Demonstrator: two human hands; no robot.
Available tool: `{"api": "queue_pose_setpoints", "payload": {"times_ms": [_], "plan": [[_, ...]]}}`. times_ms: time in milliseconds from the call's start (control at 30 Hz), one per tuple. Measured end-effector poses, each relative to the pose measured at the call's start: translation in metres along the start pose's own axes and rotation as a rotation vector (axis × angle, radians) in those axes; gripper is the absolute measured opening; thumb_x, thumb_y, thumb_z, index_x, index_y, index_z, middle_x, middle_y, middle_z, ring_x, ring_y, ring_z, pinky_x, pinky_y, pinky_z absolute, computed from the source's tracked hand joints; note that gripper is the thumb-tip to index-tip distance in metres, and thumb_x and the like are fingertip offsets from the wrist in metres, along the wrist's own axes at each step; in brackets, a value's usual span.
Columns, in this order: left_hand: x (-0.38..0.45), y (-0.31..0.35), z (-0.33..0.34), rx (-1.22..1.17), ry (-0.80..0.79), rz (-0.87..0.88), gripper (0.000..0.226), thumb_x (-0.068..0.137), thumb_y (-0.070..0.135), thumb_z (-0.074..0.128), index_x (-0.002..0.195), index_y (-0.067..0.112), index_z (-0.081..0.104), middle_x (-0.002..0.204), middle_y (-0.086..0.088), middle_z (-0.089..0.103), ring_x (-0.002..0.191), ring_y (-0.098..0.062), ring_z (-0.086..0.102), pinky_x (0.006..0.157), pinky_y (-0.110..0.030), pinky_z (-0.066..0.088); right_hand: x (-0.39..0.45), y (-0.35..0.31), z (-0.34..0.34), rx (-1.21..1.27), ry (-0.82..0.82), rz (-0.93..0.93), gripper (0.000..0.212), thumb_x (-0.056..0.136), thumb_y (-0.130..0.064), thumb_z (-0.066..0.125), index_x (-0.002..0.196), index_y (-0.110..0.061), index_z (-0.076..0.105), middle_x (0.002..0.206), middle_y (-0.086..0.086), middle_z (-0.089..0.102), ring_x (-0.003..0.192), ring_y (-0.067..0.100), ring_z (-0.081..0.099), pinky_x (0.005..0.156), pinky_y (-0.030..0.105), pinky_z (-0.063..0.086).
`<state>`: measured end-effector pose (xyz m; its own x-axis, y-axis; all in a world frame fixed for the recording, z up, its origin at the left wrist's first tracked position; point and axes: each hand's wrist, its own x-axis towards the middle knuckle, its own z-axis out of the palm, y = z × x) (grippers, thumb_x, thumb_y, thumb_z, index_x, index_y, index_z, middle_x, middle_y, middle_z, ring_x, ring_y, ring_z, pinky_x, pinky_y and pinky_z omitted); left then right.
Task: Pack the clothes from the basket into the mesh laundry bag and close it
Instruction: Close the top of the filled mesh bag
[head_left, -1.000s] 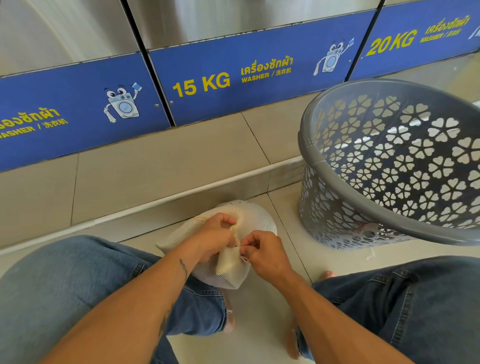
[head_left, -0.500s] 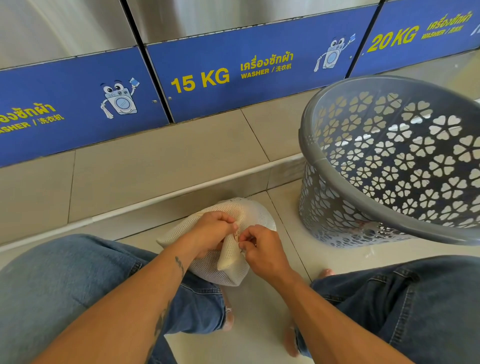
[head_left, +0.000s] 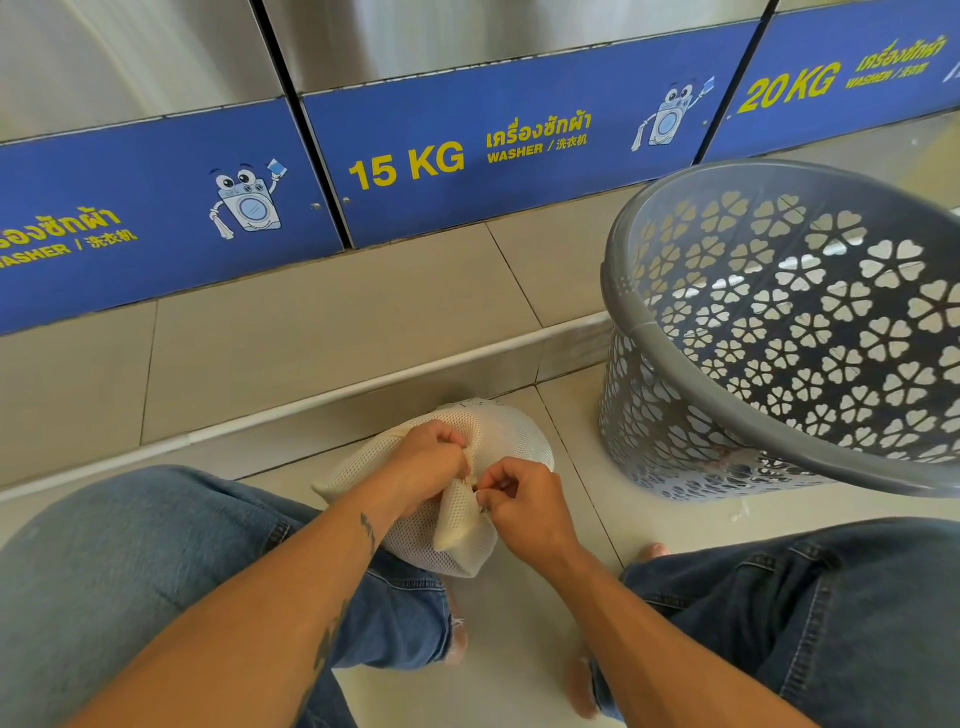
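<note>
A full cream mesh laundry bag (head_left: 511, 439) lies on the floor tiles between my knees. My left hand (head_left: 426, 462) grips the bag's gathered mesh at its top edge. My right hand (head_left: 524, 501) pinches the bag right beside it, at a small tab or zip pull that my fingers hide. The two hands touch over the bag's opening. The grey plastic basket (head_left: 634, 312) with flower-shaped holes stands to the right, tilted toward me; no clothes show inside it.
A row of steel washers with blue panels, one marked 15 KG (head_left: 405, 166), stands behind a raised tiled step (head_left: 322, 322). My knees in blue jeans (head_left: 130, 571) flank the bag. A bare foot (head_left: 649, 551) shows by the right leg.
Both hands have stayed on the bag's opening, the right fingers shifting slightly closer to the left hand. The bag and basket have not moved.
</note>
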<state>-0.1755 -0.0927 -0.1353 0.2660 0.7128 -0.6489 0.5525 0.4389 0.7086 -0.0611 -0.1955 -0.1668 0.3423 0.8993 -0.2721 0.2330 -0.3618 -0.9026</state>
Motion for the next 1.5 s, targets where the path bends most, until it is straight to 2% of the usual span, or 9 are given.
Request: {"api": "queue_pose_setpoints", "payload": {"times_ms": [300,433,667,800,967,1067,1233,1367,1500], "plan": [[0.0,0.003,-0.003,-0.155,-0.032,-0.047,0.027,0.079,-0.009,0.058,0.09,0.015,0.064,0.08,-0.008,0.063,0.073,-0.024,0.058,0.067,-0.036,0.047,0.0,-0.006,0.007,0.171,0.032,0.065,0.014,0.081,-0.005,0.075,0.085,-0.018,0.072,0.079,-0.004,0.067,0.069,0.005,0.059,0.067,0.024,0.053],[-0.001,0.002,-0.003,-0.165,-0.058,-0.049,0.023,0.085,-0.005,0.057,0.093,0.015,0.064,0.078,-0.006,0.064,0.069,-0.02,0.06,0.059,-0.032,0.05,0.003,-0.006,0.006,0.122,0.069,0.1,0.008,0.082,-0.013,0.078,0.082,-0.017,0.071,0.076,0.0,0.07,0.067,0.007,0.061,0.065,0.024,0.054],[-0.005,0.001,0.0,-0.122,0.019,0.054,0.023,0.078,-0.005,0.056,0.087,0.014,0.065,0.076,-0.003,0.063,0.069,-0.022,0.057,0.061,-0.033,0.047,0.008,-0.009,0.006,-0.011,0.07,0.174,0.009,0.075,-0.01,0.071,0.068,-0.016,0.071,0.068,-0.003,0.072,0.065,0.009,0.065,0.058,0.025,0.053],[-0.005,0.001,0.001,-0.08,0.07,0.08,0.023,0.079,-0.004,0.057,0.086,0.015,0.066,0.081,0.002,0.064,0.077,-0.023,0.059,0.068,-0.037,0.048,0.008,-0.006,0.007,-0.047,0.008,0.209,0.008,0.075,-0.006,0.067,0.071,-0.009,0.073,0.07,-0.002,0.071,0.067,0.009,0.063,0.057,0.025,0.052],[-0.005,0.001,0.002,-0.058,0.037,0.08,0.023,0.08,-0.005,0.056,0.09,0.014,0.065,0.082,-0.001,0.063,0.076,-0.023,0.058,0.065,-0.036,0.048,0.014,-0.007,0.0,-0.143,-0.062,0.209,0.01,0.074,-0.01,0.064,0.075,-0.007,0.073,0.077,0.004,0.074,0.074,0.018,0.068,0.065,0.033,0.056],[-0.005,0.002,0.004,-0.017,0.048,0.109,0.025,0.079,-0.003,0.057,0.091,0.016,0.066,0.081,0.004,0.064,0.071,-0.017,0.058,0.06,-0.029,0.046,0.02,-0.011,-0.006,-0.25,-0.149,0.197,0.014,0.071,-0.011,0.061,0.076,-0.002,0.07,0.071,0.006,0.069,0.066,0.017,0.059,0.058,0.029,0.049],[-0.001,0.0,0.001,0.032,0.095,0.149,0.023,0.084,0.002,0.055,0.092,0.021,0.064,0.082,0.004,0.064,0.068,-0.015,0.055,0.06,-0.028,0.042,0.02,-0.014,-0.006,-0.168,-0.135,0.12,0.011,0.077,-0.01,0.063,0.079,-0.018,0.07,0.079,-0.005,0.071,0.077,0.011,0.065,0.066,0.029,0.053],[0.001,-0.005,-0.001,0.068,0.153,0.183,0.024,0.086,0.0,0.05,0.094,0.02,0.061,0.087,0.002,0.061,0.068,-0.014,0.051,0.057,-0.027,0.039,0.012,-0.008,-0.004,-0.104,-0.131,-0.009,0.03,0.083,-0.001,0.063,0.087,-0.029,0.072,0.087,-0.011,0.073,0.084,0.006,0.068,0.079,0.028,0.059],[0.006,-0.007,-0.002,0.052,0.189,0.173,0.026,0.088,0.0,0.047,0.09,0.025,0.055,0.091,0.0,0.059,0.071,-0.014,0.052,0.058,-0.027,0.038,0.011,-0.006,-0.006,-0.177,-0.149,-0.083,0.035,0.079,-0.003,0.068,0.094,-0.034,0.073,0.089,-0.013,0.071,0.078,0.004,0.066,0.074,0.027,0.059]]}}
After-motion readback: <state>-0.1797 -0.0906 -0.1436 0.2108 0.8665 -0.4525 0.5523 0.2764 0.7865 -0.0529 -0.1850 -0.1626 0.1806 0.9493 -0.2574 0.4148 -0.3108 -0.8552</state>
